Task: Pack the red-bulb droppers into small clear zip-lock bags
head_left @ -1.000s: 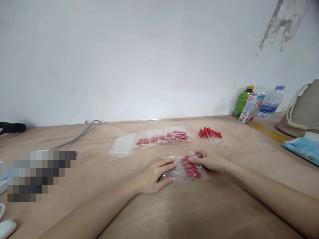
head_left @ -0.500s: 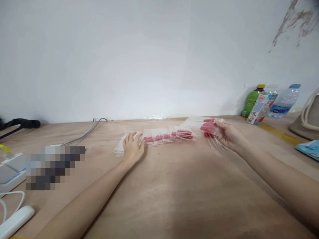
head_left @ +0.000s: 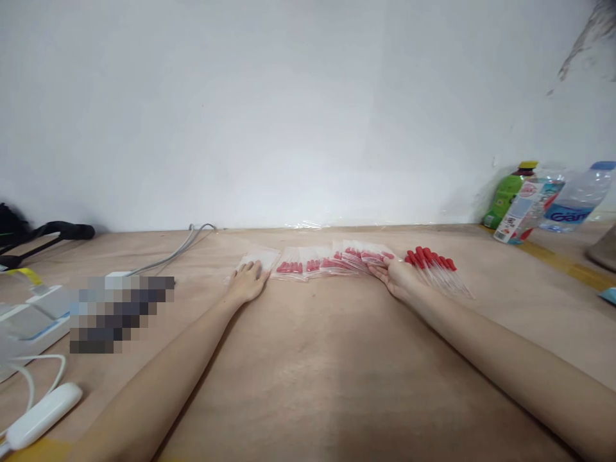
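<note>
My left hand rests flat, fingers out, on a stack of empty clear bags at the far side of the brown table. A row of filled bags with red-capped droppers stretches rightward from that stack. At the right end of the row lies my right hand, palm up and fingers spread, its fingertips touching the last filled bag. Just right of this hand is a loose bunch of red-capped droppers.
Bottles stand against the white wall at the far right. A grey cable runs from the wall to white devices on the left. A white oblong gadget lies near the lower left edge. A black object sits far left.
A second ago both hands pressed a filled bag near me. My right hand lifted it, laid it at the right end of the row and opened. My left hand reached to the empty bags.
</note>
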The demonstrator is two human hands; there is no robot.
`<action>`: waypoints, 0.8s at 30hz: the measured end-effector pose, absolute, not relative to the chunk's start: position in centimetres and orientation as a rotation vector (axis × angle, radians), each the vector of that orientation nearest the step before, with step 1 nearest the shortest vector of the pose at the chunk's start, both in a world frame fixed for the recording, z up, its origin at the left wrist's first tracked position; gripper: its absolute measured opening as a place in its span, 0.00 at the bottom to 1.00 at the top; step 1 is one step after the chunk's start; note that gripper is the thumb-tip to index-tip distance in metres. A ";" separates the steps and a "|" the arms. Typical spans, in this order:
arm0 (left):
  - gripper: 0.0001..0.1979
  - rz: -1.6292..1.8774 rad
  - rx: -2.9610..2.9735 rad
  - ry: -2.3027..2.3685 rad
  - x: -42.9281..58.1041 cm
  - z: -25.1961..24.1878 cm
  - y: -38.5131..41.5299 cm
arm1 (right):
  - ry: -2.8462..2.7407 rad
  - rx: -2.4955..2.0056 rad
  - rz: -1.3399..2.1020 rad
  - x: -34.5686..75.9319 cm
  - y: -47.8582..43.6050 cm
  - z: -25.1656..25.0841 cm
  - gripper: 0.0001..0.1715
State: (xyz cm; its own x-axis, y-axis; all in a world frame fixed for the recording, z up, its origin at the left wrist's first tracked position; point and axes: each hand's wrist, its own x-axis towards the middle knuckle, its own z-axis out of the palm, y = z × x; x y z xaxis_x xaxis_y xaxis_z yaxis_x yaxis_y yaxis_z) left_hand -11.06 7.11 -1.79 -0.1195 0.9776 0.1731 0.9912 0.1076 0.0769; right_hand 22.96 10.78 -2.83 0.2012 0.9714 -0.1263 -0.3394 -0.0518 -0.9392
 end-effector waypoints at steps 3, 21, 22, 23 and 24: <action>0.18 -0.286 -2.058 -2.246 -11.5 -1.5 7.2 | -0.779 -1.120 1.261 23.3 10.4 -2.7 0.04; 0.19 -0.805 -1.821 -1.978 -9.4 -0.4 6.0 | -1.537 -1.641 0.168 31.2 6.5 -1.5 0.10; 0.19 -0.838 -1.862 -1.882 -8.6 -0.2 5.7 | -1.543 -1.680 0.092 31.7 6.7 -1.4 0.10; 0.18 -0.863 -1.928 -1.772 -7.8 0.0 5.4 | -1.552 -1.709 0.034 32.1 6.9 -1.4 0.11; 0.17 -0.902 -2.035 -1.592 -6.7 0.0 4.9 | -1.564 -1.730 -0.014 32.5 7.0 -1.4 0.11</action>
